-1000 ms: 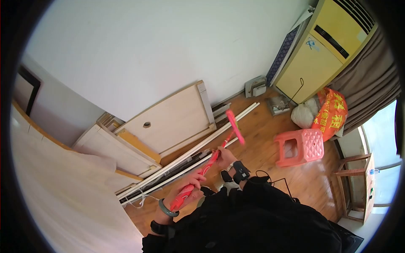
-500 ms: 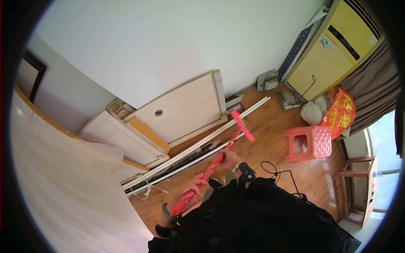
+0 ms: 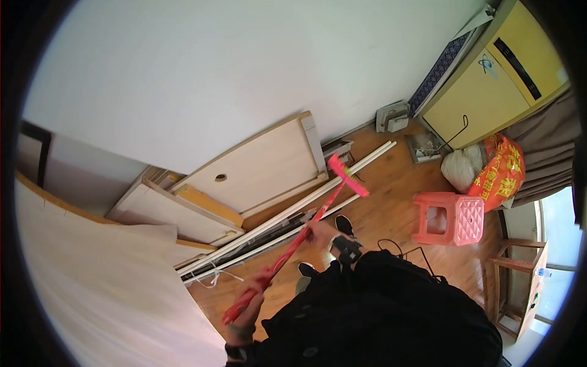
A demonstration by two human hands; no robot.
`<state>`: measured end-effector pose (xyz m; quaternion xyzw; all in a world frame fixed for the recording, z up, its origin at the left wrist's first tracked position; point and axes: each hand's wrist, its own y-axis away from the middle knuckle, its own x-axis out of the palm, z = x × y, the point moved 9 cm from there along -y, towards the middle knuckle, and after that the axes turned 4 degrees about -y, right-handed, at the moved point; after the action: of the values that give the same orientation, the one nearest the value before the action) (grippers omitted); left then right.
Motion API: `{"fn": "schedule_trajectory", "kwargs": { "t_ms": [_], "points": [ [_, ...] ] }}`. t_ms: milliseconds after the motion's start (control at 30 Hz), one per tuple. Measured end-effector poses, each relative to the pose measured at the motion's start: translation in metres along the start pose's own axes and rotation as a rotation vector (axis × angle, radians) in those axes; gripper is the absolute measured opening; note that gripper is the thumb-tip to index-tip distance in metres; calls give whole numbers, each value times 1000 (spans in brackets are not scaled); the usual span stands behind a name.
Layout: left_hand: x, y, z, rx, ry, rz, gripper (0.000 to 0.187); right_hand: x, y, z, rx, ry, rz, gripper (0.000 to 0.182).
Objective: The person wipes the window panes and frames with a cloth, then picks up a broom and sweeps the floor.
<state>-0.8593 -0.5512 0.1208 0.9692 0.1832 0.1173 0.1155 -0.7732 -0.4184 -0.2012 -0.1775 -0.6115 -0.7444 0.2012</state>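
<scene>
Presently a long red plastic broom (image 3: 293,241) is held in both hands: the left hand (image 3: 257,286) is closed around its handle end, the right hand (image 3: 316,230) around mid-shaft. Its pink brush head lies at 1 o'clock on the wooden floor (image 3: 391,196), beside white poles (image 3: 287,214). A pink plastic stool (image 3: 451,218) stands at 3 o'clock.

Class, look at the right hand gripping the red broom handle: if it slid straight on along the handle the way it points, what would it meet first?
Probably the red broom's pink brush head, the first thing ahead of the right hand; beyond lie long white poles, though depth is unclear.
</scene>
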Motion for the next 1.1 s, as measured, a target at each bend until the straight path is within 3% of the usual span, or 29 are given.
{"fn": "schedule_trajectory", "kwargs": {
  "t_ms": [67, 167, 233, 267, 400, 533, 667, 767, 867, 967, 1033, 1100],
  "points": [
    [3, 8, -12, -51, 17, -82, 12, 9, 17, -22, 175, -102, 19, 19],
    [23, -2, -26, -138, -8, -90, 15, 4, 33, -22, 250, -106, 79, 16],
    [41, -22, -31, -127, -54, -34, 17, -12, 49, -5, 304, -129, -46, 13],
    [50, -34, -34, -94, -53, 7, 18, -16, 48, 13, 222, -129, 44, 12],
    [105, -97, -61, -53, -33, 189, 15, -30, 83, 115, 20, -364, 33, 17],
    [140, -168, -52, 50, -151, 284, 13, -65, 103, 237, -372, -289, 80, 24],
    [187, -233, -49, 135, -230, 341, 14, -102, 105, 335, -584, -334, 69, 22],
    [223, -269, -47, 134, -286, 342, 15, -124, 104, 389, -605, -405, 100, 22],
    [244, -303, -19, 235, -266, 348, 15, -133, 103, 431, -601, -590, 160, 8],
    [258, -327, 11, 168, -158, 305, 15, -150, 83, 448, -576, -562, 49, 6],
    [250, -338, 37, -55, 49, 152, 13, -165, 59, 451, -595, -409, -48, 12],
    [241, -338, 46, -43, 67, 129, 14, -169, 38, 440, -530, -411, -85, 14]
  ]
}}
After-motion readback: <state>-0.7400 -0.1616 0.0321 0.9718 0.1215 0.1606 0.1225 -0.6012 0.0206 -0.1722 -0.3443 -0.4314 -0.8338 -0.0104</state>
